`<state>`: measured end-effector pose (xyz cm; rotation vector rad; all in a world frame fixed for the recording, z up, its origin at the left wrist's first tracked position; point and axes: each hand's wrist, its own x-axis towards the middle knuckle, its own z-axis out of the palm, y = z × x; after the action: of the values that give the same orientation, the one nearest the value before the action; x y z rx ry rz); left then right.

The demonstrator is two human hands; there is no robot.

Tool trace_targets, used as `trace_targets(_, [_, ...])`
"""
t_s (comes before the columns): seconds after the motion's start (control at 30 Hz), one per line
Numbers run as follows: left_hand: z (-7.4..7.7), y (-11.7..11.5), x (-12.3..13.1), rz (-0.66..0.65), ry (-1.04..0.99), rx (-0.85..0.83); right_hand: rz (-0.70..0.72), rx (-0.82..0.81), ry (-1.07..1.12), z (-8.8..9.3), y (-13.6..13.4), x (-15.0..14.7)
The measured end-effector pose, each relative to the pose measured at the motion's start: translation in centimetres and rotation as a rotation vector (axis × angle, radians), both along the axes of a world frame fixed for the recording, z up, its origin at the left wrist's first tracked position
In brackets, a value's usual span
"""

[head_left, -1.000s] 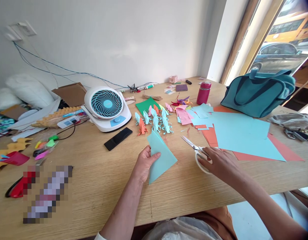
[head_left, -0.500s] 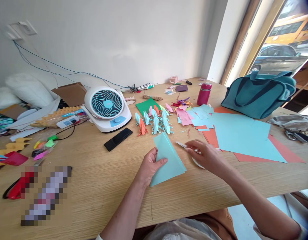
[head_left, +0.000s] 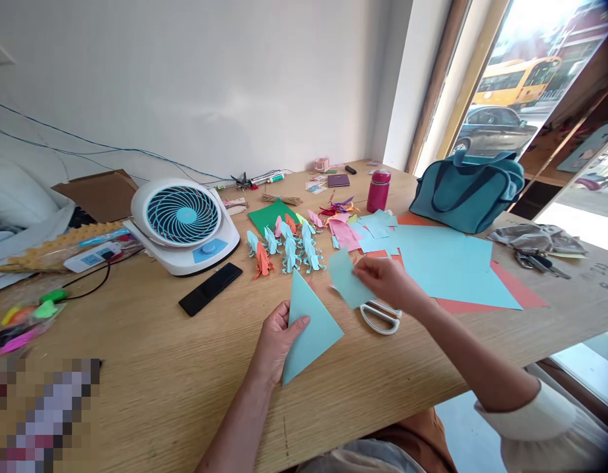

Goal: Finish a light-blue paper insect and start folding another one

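A light blue paper folded into a triangle [head_left: 311, 328] is pinched in my left hand [head_left: 280, 338], thumb on top and fingers behind. My right hand [head_left: 385, 279] grips a smaller light blue paper piece [head_left: 350, 279] by its edge, held apart from the triangle. White-handled scissors [head_left: 382, 322] lie on the table just under my right hand; their blades are hidden. Beyond my hands stand several folded paper figures, mostly light blue, with an orange one [head_left: 262, 261] at the front left.
Large light blue sheets [head_left: 442, 263] lie over orange ones at the right, in front of a teal bag [head_left: 468, 190]. A magenta bottle [head_left: 379, 190] stands at the back. Left of the figures are a black phone [head_left: 211, 289] and a white fan [head_left: 185, 223].
My right hand has let go of the scissors, which now lie on the table, and has taken the small paper piece. The paper in my left hand now shows as a triangle. The view has turned right.
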<state>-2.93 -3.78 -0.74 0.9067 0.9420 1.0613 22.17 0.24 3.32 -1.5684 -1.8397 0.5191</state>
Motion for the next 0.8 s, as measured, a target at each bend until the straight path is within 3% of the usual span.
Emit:
trace_targets(0.23, [0.2, 0.3, -0.1, 0.039, -0.068, -0.079, -0.405, 0.038, -0.093, -1.0, 9.3, 9.4])
trace_targets(0.33, [0.0, 0.3, -0.2, 0.052, -0.085, -0.094, -0.485, 0.044, -0.113, -2.2, 10.2, 11.2])
trace_targets(0.43, [-0.4, 0.4, -0.2, 0.072, -0.103, -0.084, -0.479, 0.106, -0.097, -3.0, 9.5, 10.4])
trace_targets(0.57, [-1.0, 0.9, 0.4, 0.144, -0.195, -0.105, -0.185, 0.073, 0.017, -2.4, 6.8, 5.3])
trace_targets(0.67, [-0.9, 1.7, 1.0, 0.198, -0.295, -0.172, 0.322, -0.081, 0.307, -0.9, 3.5, 0.6])
trace_targets(0.7, [-0.7, 2.0, 1.1, 0.204, -0.315, -0.184, 0.431, -0.127, 0.371, -0.5, 2.4, -0.7])
trace_targets(0.8, [0.1, 3.1, 1.3, 0.214, -0.361, -0.166, 0.578, -0.201, 0.452, 0.0, 0.0, -3.2])
